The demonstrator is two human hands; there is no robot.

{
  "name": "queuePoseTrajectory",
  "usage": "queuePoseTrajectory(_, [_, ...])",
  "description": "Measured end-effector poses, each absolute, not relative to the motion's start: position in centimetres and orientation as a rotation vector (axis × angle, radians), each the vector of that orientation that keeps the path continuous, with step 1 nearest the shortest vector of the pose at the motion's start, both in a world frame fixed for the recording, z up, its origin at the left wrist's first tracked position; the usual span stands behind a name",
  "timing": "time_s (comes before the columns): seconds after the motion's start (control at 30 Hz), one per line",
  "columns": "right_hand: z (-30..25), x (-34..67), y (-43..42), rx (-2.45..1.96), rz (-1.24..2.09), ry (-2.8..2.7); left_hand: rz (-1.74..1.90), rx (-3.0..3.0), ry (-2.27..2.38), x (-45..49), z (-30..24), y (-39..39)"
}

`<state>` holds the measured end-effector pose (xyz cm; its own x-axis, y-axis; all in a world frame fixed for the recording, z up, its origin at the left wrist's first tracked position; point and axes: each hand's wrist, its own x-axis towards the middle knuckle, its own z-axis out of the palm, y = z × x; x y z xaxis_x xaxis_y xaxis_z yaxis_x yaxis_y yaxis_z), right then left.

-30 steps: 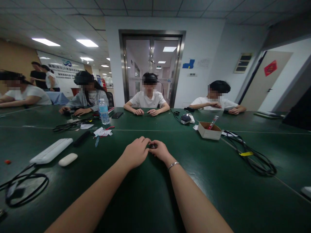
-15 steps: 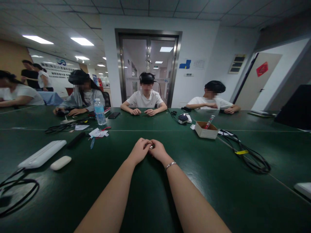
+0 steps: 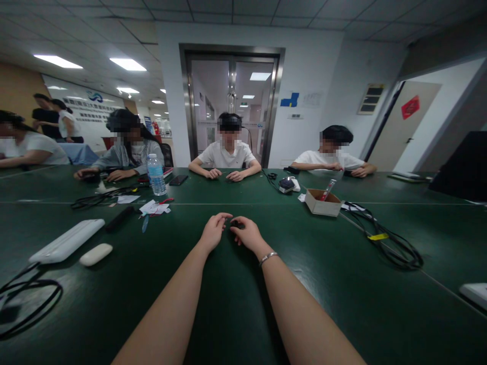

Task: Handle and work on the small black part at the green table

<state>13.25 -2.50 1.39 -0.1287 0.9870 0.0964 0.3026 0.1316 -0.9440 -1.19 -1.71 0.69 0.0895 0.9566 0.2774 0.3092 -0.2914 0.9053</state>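
Both my forearms reach out over a dark green table (image 3: 266,314). My left hand (image 3: 214,230) and my right hand (image 3: 248,234) meet at the table's middle, fingers curled. A small dark object (image 3: 235,223) sits between their fingertips; my right hand pinches it, and my left fingertips are a little apart from it. I cannot make out what the object is. A silver bracelet (image 3: 268,258) circles my right wrist.
A white power strip (image 3: 66,240) and a white oval case (image 3: 96,254) lie at the left beside a black cable loop (image 3: 34,304). A water bottle (image 3: 156,175), paper scraps, a cardboard box (image 3: 321,202) and coiled black cables (image 3: 391,246) lie farther off. Several people sit across the table.
My hands were pressed together around the small object; now the left hand has drawn slightly away, leaving a gap, and the object shows at my right fingertips.
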Motion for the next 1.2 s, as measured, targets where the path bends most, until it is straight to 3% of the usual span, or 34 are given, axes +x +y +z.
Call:
queuePoseTrajectory(0.57, [1.0,12.9,-2.3,-1.298,1.042,-1.501,1.457,1.532,0.960,0.3,-0.1,-1.1])
queuePoseTrajectory(1.2, [1.4,14.8,-1.7,-0.896,1.461,-0.996,1.412,1.556,1.120,-0.9,0.2,-1.1])
